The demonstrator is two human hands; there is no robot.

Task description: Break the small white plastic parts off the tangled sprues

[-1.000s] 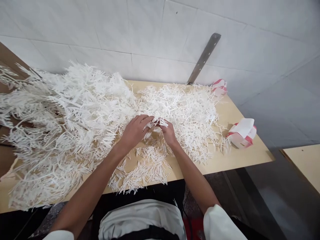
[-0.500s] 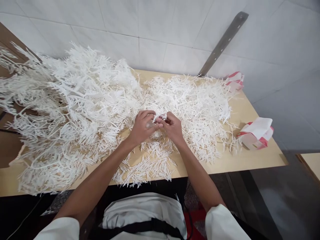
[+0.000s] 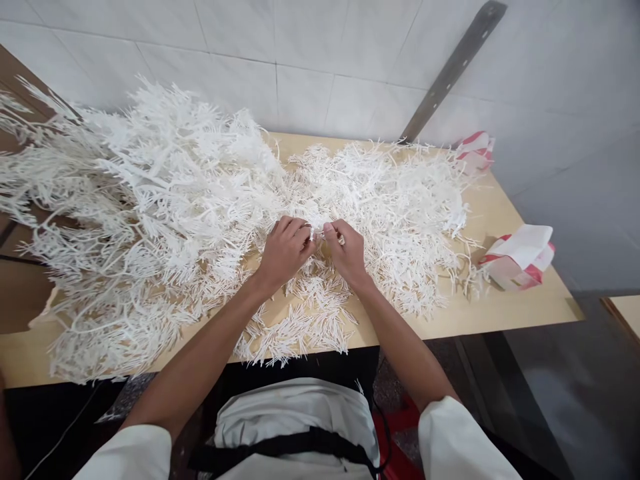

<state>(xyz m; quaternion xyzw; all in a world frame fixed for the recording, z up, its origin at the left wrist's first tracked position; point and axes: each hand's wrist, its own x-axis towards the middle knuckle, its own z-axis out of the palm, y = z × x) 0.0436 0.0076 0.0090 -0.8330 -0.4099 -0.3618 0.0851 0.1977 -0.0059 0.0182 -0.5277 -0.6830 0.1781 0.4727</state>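
My left hand (image 3: 286, 252) is closed, thumb pressed to the fingers, on one end of a small white plastic foliage sprig (image 3: 319, 231). Close by on its right, my right hand (image 3: 347, 252) pinches the same sprig between thumb and forefinger. Much of the sprig is hidden by the fingers. Behind the hands and to the right spreads a heap of white sprigs (image 3: 390, 200). A taller mass of white branching foliage (image 3: 180, 180) rises on the left. Below the hands lie small loose sprigs (image 3: 295, 333) near the table's front edge.
The wooden table (image 3: 520, 310) stands against a tiled wall (image 3: 320, 40). Two red-and-white crumpled bags (image 3: 520, 257) sit at its right end. A metal strip (image 3: 450, 73) leans up the wall. Cardboard (image 3: 23, 293) is at the far left.
My fingers have shifted their grip: the right thumb now points up against the sprig, and the left fingers have curled in more. The view has tilted slightly.
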